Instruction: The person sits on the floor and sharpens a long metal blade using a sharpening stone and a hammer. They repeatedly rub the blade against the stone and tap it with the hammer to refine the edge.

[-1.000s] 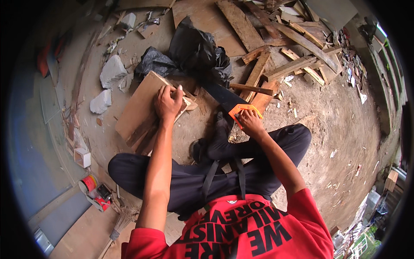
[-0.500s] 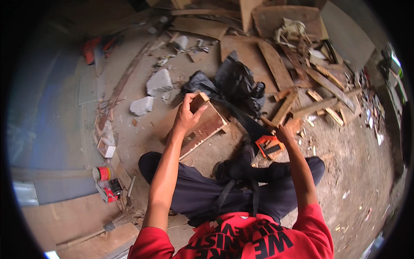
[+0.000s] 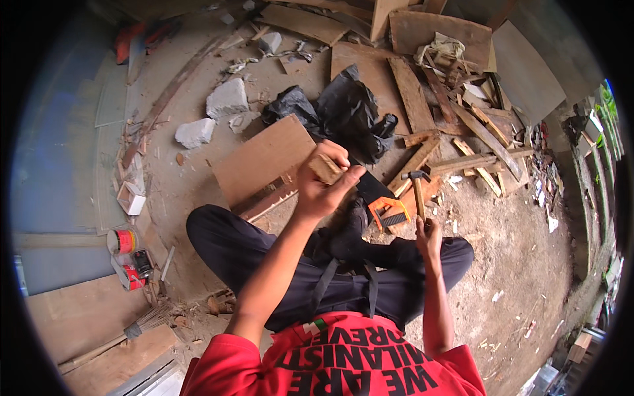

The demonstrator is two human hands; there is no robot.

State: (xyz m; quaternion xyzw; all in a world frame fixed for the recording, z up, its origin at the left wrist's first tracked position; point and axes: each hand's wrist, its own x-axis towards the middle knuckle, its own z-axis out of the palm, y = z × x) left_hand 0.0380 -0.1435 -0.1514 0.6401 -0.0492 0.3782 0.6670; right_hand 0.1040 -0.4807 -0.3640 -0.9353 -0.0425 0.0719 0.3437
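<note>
My left hand (image 3: 319, 191) is closed around a short wooden block (image 3: 325, 169), held up with its end showing above the fist. Beside it on the ground is a box-like piece of brown plywood (image 3: 264, 158), apart from the hand as seen from here. My right hand (image 3: 429, 239) grips a hammer (image 3: 418, 191) low on its wooden handle, with the dark head raised away from me. Between my hands lies a handsaw with an orange handle (image 3: 376, 208); its dark blade is partly behind my left hand.
Black plastic bags (image 3: 350, 109) lie ahead, with a heap of boards and offcuts (image 3: 475, 132) to the right. Pale concrete chunks (image 3: 226, 98) rest at the left. Small tins (image 3: 123, 242) and a twig broom (image 3: 148, 321) sit near my left side.
My left hand has left the plywood piece and moved right with the block. The plywood now shows its broad face. My right hand has come closer to me, tilting the hammer upright.
</note>
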